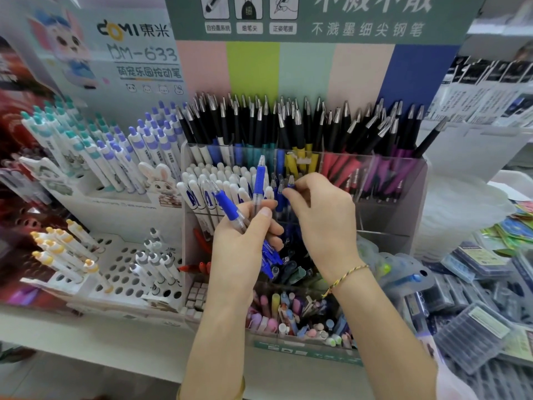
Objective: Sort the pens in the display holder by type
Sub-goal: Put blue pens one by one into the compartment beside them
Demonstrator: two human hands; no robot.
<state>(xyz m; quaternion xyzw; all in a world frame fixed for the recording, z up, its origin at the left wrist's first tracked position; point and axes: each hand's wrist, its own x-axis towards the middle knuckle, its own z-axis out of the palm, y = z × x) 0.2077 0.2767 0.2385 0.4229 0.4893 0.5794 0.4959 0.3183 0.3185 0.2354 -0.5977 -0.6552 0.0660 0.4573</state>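
Your left hand [245,235] grips a small bundle of blue pens [227,207], tips up, with the thumb across the barrels, in front of the clear display holder [386,220]. Your right hand [320,215] reaches into the middle compartment, at about one o'clock from the bundle. It pinches the tip of another pen [290,181] between thumb and forefinger. It looks like the same blue kind, though your fingers cover most of it, so check the grip colour as it comes up.

Draw that pen straight up along its own length rather than tilting it. That way it does not drag its neighbours or knock the white pens [202,183] standing at nine o'clock of it. A pinch on the metal tip alone is slippery, so slide your fingers down to the rubber grip once there is room.

Then lay it alongside the bundle, tips the same way. Lift the left thumb only enough to admit it, or the loose pens may fan out and drop among the dark mixed pens [291,267] at six o'clock. The black-gripped pens [288,125] in the back row, at twelve o'clock, need no touching for this.
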